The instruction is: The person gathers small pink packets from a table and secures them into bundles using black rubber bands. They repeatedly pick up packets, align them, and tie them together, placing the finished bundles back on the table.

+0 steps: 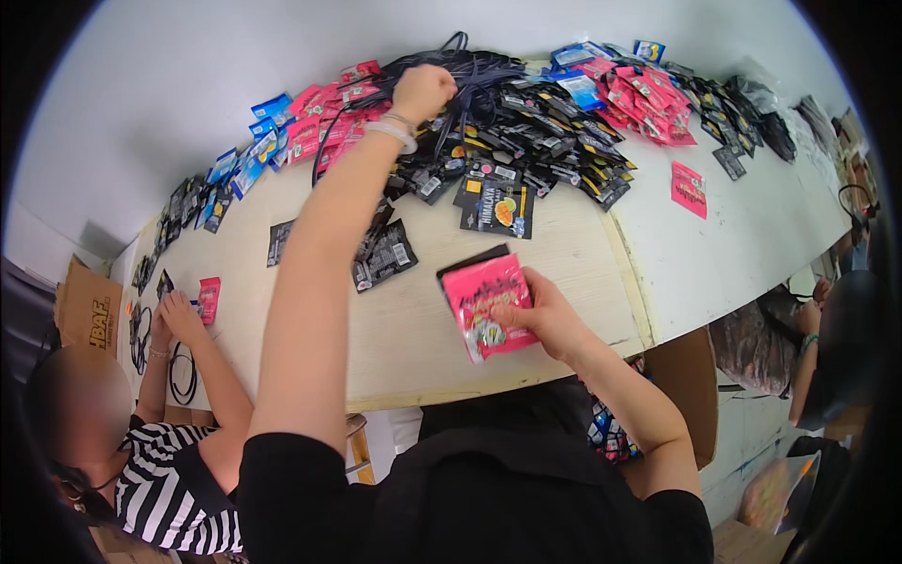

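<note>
My right hand (545,315) grips a pink pouch (484,296) near the table's front edge, thumb across its face. A black pouch (503,252) shows behind the pink one in the same grip. At the back of the table my left hand (425,94), arm stretched out, is closed at a heap of black cords (479,70); its fingertips pinch among the strands, and how many they hold is hidden. Below that heap lies a large pile of black pouches (545,132). One bigger black pouch (498,202) with a fruit picture rests at its front.
Pink pouches (648,99) and blue packets (254,164) lie in heaps on both sides. A lone pink pouch (689,190) is at the right. On the left, a person in stripes (178,479) handles small packets. Another person (836,348) is at the right. A cardboard box (681,390) stands below the table edge.
</note>
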Demonstrator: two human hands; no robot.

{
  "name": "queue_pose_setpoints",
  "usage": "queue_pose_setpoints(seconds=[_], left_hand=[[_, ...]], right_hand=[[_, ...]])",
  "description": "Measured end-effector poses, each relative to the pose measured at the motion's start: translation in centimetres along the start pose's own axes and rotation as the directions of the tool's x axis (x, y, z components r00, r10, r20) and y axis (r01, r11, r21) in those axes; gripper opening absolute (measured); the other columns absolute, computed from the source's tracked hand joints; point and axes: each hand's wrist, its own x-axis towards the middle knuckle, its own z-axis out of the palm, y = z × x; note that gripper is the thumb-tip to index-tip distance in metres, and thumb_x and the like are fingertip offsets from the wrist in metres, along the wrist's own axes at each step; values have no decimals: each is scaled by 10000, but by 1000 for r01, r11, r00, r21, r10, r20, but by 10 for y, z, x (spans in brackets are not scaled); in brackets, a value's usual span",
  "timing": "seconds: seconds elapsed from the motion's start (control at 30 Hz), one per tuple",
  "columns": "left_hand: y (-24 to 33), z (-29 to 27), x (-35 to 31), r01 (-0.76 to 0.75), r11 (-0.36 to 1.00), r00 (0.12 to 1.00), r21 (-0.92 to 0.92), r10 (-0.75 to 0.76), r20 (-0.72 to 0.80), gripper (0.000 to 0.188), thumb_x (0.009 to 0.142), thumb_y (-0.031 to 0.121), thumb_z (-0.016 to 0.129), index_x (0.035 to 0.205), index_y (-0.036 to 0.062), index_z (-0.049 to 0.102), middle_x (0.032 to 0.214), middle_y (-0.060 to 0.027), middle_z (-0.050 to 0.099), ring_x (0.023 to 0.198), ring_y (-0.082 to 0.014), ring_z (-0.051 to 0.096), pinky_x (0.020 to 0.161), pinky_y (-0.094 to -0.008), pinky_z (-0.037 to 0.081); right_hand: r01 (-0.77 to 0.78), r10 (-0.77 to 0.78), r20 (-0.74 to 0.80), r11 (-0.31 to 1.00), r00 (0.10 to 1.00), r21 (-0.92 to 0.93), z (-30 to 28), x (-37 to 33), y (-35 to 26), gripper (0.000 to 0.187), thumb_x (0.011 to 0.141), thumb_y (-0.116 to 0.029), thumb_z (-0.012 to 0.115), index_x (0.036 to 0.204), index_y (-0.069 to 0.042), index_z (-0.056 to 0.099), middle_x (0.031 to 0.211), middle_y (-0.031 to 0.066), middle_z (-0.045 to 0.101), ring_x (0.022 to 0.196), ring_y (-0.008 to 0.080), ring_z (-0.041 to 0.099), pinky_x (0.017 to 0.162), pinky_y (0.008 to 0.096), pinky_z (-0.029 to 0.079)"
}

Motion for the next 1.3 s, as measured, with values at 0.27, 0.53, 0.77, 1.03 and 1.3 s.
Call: queue_pose_setpoints(seconds=[0.27,0.53,0.77,1.03,1.3], left_hand=[[147,-131,-98,482,537,862,-693,-147,486,177,887,195,633,899,18,648,753,-25,649,552,-53,544,515,-198,449],[233,-92,-321,644,494,743,-584,-585,325,163,865,148,685,808,3,640,728,-11,593,650,-91,542,606,-206,420],[259,-61,-371,272,756,794,-596,-526,-304,137,723,63,762,724,32,629,1151,-161,481,1094,-298,495,816,-352,449],[282,-93,-403,278,851,931,-446,-353,-93,475,670,22,777,1128,53,655,1400,-223,289,1095,-283,548,876,-349,502],[302,-99,-478,545,642,765,-539,-644,6,478,735,65,745,1199,90,631,1311,-194,360,1057,-278,559,915,-354,462]], right_hand=[[228,-162,-300,952,940,202,-1,24,-12,364,845,-39,661,1144,44,471,1051,133,637,919,195,651,798,350,553],[319,-255,-286,926,924,203,50,-16,21,325,839,-34,685,1062,12,452,1001,108,621,875,156,628,785,310,531],[372,-358,-145,924,923,89,79,-59,36,365,897,-5,599,1177,-21,365,1071,100,585,975,151,602,857,314,507],[136,-138,-26,988,990,-71,73,-118,46,498,904,-88,627,1303,-26,334,1183,87,541,1088,145,536,927,297,453],[-243,209,267,965,941,100,81,-142,80,537,940,-49,545,1381,-54,238,1265,72,463,1154,132,473,968,288,408]])
